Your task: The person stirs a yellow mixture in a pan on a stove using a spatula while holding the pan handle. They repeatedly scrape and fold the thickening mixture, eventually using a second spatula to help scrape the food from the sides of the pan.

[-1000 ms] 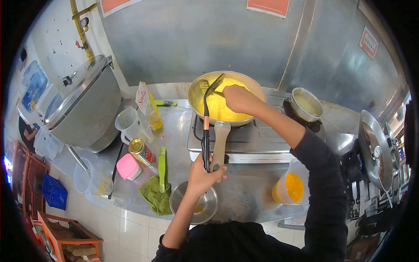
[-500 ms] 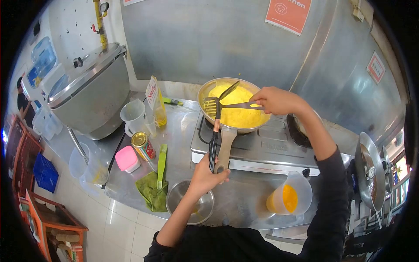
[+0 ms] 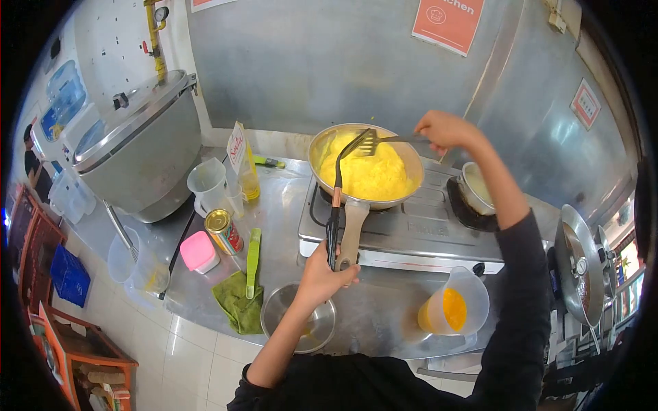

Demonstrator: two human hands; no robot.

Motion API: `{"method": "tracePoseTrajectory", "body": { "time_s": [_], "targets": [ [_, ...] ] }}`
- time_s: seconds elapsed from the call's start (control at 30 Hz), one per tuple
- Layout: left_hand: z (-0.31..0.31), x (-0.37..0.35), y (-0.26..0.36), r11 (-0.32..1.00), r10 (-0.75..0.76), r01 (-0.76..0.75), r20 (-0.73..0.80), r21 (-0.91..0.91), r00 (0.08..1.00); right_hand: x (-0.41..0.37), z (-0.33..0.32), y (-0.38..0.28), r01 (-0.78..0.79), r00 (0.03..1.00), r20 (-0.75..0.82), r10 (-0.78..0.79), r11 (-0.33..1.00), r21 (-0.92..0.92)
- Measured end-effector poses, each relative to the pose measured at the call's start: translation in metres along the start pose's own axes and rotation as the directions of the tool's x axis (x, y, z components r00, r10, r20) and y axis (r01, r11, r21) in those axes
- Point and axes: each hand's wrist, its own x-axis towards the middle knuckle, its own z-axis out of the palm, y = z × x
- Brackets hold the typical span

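The left hand (image 3: 325, 279) was closed around the black handle of a utensil with a copper-coloured band (image 3: 336, 197), its thumb lying across the end of the pan handle (image 3: 353, 229). The right hand (image 3: 447, 130) was raised beyond the right rim of the frying pan (image 3: 414, 159), fingers curled shut on the handle of a slotted turner (image 3: 369, 143).

The yellow scrambled egg (image 3: 378, 175) was heaped in the frying pan, which sat over the left burner of the gas stove (image 3: 425, 231). The dark head of the banded utensil was positioned over the pan, overlapping the turner head; contact between the two could not be determined.

A small pot (image 3: 478, 183) occupied the right burner. In front of the stove, a translucent pitcher (image 3: 476, 294) containing orange liquid stood at right. A metal bowl (image 3: 279, 307) was located behind the left forearm, beside a green cloth (image 3: 236, 303).
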Motion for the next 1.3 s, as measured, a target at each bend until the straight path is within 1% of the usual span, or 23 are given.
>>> {"method": "tracePoseTrajectory", "body": {
  "time_s": [0.03, 0.1, 0.13, 0.2, 0.23, 0.3, 0.33, 0.4, 0.43, 0.5, 0.53, 0.6, 0.63, 0.67, 0.7, 0.77, 0.8, 0.87, 0.9, 0.97, 1.1, 1.17, 1.3],
  "targets": [
    [0.000, 0.000, 0.002, 1.000, -0.010, 0.010, 0.001, -0.004, 1.000, -0.005, -0.011, 0.000, -0.009, 1.000, 0.000, 0.009, 1.000, 0.000],
    [0.001, 0.000, 0.000, 1.000, -0.012, 0.012, -0.002, -0.013, 1.000, -0.007, -0.029, 0.005, -0.010, 0.998, 0.058, 0.029, 0.955, -0.295],
    [0.001, 0.000, -0.001, 1.000, -0.013, 0.013, -0.016, -0.019, 1.000, -0.005, -0.034, 0.004, -0.018, 0.998, 0.057, 0.037, 0.956, -0.293],
    [0.001, 0.001, -0.006, 1.000, 0.005, -0.005, -0.021, -0.020, 1.000, 0.000, -0.037, -0.005, 0.031, 0.970, 0.198, 0.144, 0.729, -0.684],
    [0.001, 0.002, -0.008, 0.999, 0.025, -0.026, -0.033, -0.023, 0.999, 0.004, -0.034, -0.011, 0.028, 0.970, 0.196, 0.147, 0.729, -0.684],
    [0.001, 0.001, -0.002, 1.000, 0.022, -0.022, -0.027, -0.008, 0.999, 0.013, -0.027, -0.018, -0.018, 0.936, 0.199, 0.289, 0.606, -0.795],
    [0.001, 0.001, 0.000, 1.000, 0.016, -0.016, -0.025, 0.010, 1.000, 0.019, -0.027, -0.013, -0.019, 0.935, 0.200, 0.293, 0.606, -0.795],
    [0.001, 0.000, 0.001, 0.999, 0.008, -0.007, -0.023, 0.040, 1.000, 0.038, -0.027, 0.003, -0.259, 0.889, 0.211, 0.407, 0.825, -0.502],
    [0.000, 0.000, 0.001, 0.998, 0.006, -0.004, -0.025, 0.068, 1.000, 0.044, -0.028, 0.013, -0.261, 0.887, 0.215, 0.410, 0.826, -0.500],
    [0.000, 0.001, 0.001, 0.998, 0.011, -0.009, -0.021, 0.069, 1.000, 0.052, -0.031, 0.037, -0.393, 0.868, 0.221, 0.445, 0.887, -0.242],
    [0.000, 0.000, 0.001, 0.997, 0.018, -0.017, -0.018, 0.070, 1.000, 0.053, -0.026, 0.048, -0.396, 0.866, 0.221, 0.448, 0.885, -0.243],
    [-0.001, 0.001, 0.000, 0.997, 0.031, -0.030, -0.005, 0.073, 1.000, 0.053, -0.012, 0.069, -0.174, 0.970, 0.123, 0.207, 0.956, -0.237],
    [-0.002, 0.002, 0.000, 0.996, 0.040, -0.040, 0.004, 0.081, 0.999, 0.056, 0.001, 0.084, -0.176, 0.971, 0.118, 0.209, 0.954, -0.242],
    [-0.003, 0.002, 0.000, 0.996, 0.046, -0.047, 0.005, 0.075, 0.999, 0.060, 0.016, 0.100, 0.153, 0.986, -0.019, -0.166, 0.944, -0.293],
    [-0.003, 0.002, 0.001, 0.996, 0.044, -0.045, 0.014, 0.075, 0.999, 0.053, 0.024, 0.101, 0.447, 0.843, -0.122, -0.525, 0.808, -0.384],
    [-0.002, 0.001, 0.001, 0.996, 0.043, -0.045, 0.021, 0.077, 0.999, 0.037, 0.048, 0.087, 0.411, 0.839, -0.125, -0.530, 0.767, -0.494],
    [-0.002, 0.001, -0.001, 0.997, 0.049, -0.050, 0.017, 0.057, 0.999, 0.024, 0.058, 0.075, 0.411, 0.838, -0.126, -0.531, 0.766, -0.495],
    [-0.002, 0.002, -0.002, 0.998, 0.058, -0.058, 0.006, 0.036, 0.998, -0.002, 0.070, 0.047, 0.326, 0.864, -0.024, -0.503, 0.595, -0.734],
    [-0.002, 0.001, -0.002, 0.999, 0.050, -0.050, 0.006, 0.019, 0.999, -0.015, 0.071, 0.039, 0.327, 0.863, -0.025, -0.504, 0.597, -0.733],
    [-0.002, 0.001, -0.002, 0.999, 0.041, -0.042, 0.011, 0.006, 0.999, -0.040, 0.067, 0.025, 0.389, 0.881, 0.101, -0.462, 0.586, -0.711],
    [0.001, 0.001, 0.000, 1.000, 0.008, -0.007, -0.019, 0.009, 1.000, -0.082, 0.045, -0.002, 0.405, 0.852, 0.039, -0.521, 0.611, -0.680],
    [0.001, 0.001, -0.001, 1.000, 0.002, -0.001, -0.030, 0.009, 1.000, -0.090, 0.029, -0.012, 0.258, 0.937, -0.019, -0.349, 0.727, -0.636],
    [0.000, 0.001, -0.001, 1.000, -0.004, 0.004, -0.055, 0.003, 0.998, -0.072, -0.008, -0.009, 0.153, 0.964, -0.088, -0.250, 0.797, -0.585]
  ]
}}
